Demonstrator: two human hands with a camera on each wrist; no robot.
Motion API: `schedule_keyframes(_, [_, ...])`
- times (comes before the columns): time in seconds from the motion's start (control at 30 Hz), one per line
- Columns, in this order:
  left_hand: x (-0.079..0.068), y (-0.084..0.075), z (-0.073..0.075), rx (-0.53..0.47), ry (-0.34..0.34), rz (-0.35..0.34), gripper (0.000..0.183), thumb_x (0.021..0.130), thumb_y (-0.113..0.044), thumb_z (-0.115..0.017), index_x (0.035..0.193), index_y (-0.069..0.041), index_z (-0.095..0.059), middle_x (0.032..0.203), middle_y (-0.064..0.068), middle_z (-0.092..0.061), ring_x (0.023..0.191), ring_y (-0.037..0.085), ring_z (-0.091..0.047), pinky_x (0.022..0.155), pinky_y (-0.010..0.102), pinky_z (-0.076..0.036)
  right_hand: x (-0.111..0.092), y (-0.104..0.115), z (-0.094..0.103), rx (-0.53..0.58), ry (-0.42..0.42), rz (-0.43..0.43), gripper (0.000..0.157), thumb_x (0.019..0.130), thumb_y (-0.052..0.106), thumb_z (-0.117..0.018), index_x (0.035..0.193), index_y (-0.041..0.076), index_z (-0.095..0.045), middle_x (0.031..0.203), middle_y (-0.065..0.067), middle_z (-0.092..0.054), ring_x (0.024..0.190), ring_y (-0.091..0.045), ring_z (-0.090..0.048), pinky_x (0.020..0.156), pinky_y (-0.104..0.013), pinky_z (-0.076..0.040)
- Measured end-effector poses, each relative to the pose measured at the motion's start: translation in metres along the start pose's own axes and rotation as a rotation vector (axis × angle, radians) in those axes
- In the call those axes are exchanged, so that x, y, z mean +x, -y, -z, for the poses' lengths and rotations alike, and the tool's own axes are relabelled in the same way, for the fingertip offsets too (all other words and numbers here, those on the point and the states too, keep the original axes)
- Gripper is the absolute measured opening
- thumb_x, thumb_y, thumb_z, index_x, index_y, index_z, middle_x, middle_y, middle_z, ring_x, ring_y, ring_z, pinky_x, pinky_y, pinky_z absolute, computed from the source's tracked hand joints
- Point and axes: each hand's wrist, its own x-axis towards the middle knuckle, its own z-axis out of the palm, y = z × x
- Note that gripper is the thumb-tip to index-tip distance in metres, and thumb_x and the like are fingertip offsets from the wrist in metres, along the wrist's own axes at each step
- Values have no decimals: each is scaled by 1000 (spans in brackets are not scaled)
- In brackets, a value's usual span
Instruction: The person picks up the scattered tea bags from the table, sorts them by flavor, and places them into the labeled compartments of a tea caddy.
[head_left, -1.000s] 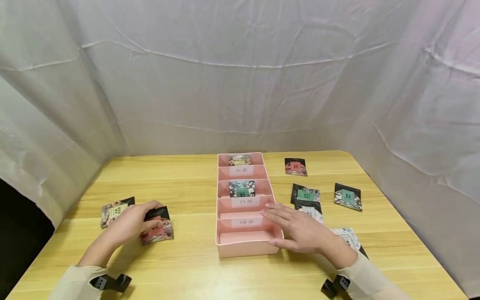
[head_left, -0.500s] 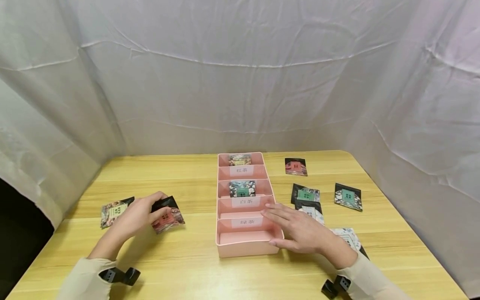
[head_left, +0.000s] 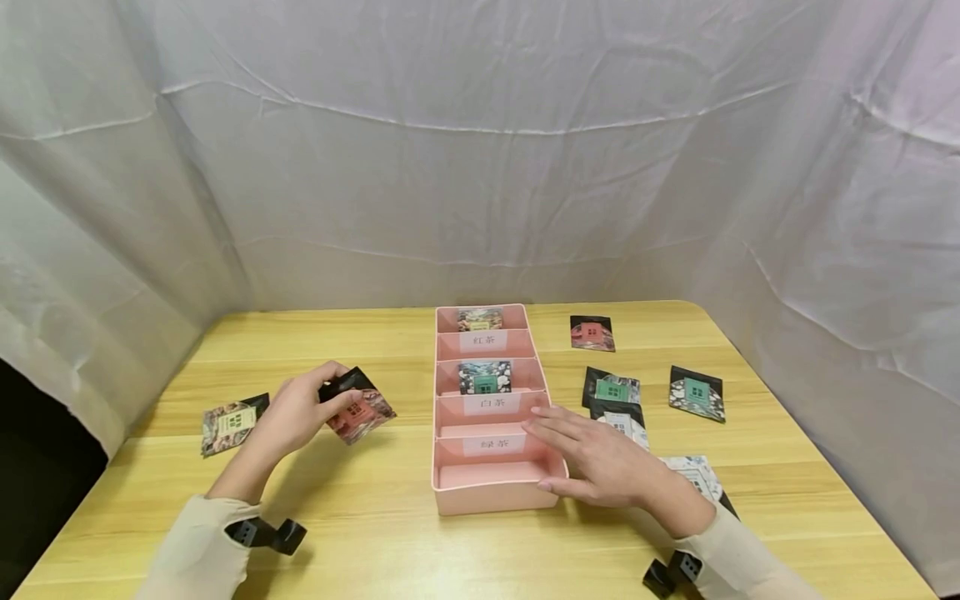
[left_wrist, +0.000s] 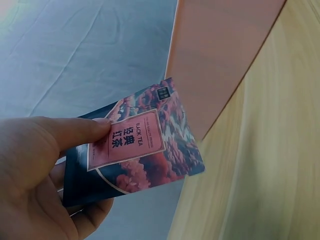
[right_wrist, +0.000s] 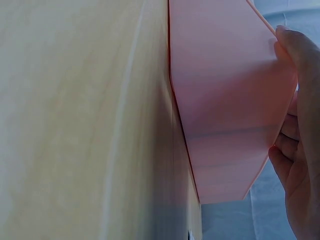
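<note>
Head view: left hand (head_left: 300, 408) pinches a black tea sachet (head_left: 360, 414) left of the pink divided box (head_left: 495, 500)

With thumb on the printed face and fingers behind, it holds the sachet by its dark end (BLACK TEA is legible on the label), tilted above the tabletop (head_left: 360, 533). The right hand (head_left: 600, 458), fingers extended, rests on the box's right rim, thumb at the near corner.

Wood-grain surface separates the held sachet from the box's left wall. A yellow-labelled sachet (head_left: 228, 427) lies farther left of the box; other sachets (head_left: 696, 392) lie right of it, some overlapping.

The box is smooth and rectangular; the held sachet is thin, flat, printed with pink cloud-like shapes. Beyond the box hangs a creased curtain (head_left: 480, 192).
</note>
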Motion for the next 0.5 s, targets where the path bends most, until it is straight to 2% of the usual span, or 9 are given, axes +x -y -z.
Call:
schedule_keyframes(0.17, [7, -7, -4, -47, -24, 3, 24, 93, -35, -68, 101, -14, -60, 77, 4, -58, 59, 18, -47, 50, 30, -39, 0, 0, 0, 2, 4, -1, 68, 96, 56, -52, 148, 12, -44, 150, -10, -44, 137, -29, -40, 107, -47, -40])
schedule_keyframes(0.37, [16, -14, -10, -108, -48, -23, 20, 93, -28, -69, 102, -11, -61, 79, 5, -60, 63, 19, -49, 52, 31, -42, -1, -1, 0, 6, 7, -6, 68, 96, 56, -52, 148, 13, -44, 150, -10, -43, 137, -29, -39, 107, -47, -40])
schedule_keyframes(0.5, [20, -18, -13, -151, -68, -8, 21, 94, -28, -68, 101, -10, -60, 80, 6, -61, 65, 20, -50, 54, 32, -45, -1, -1, -1, 4, -2, -1, 68, 96, 56, -52, 147, 13, -45, 150, -10, -44, 137, -29, -40, 107, -47, -41])
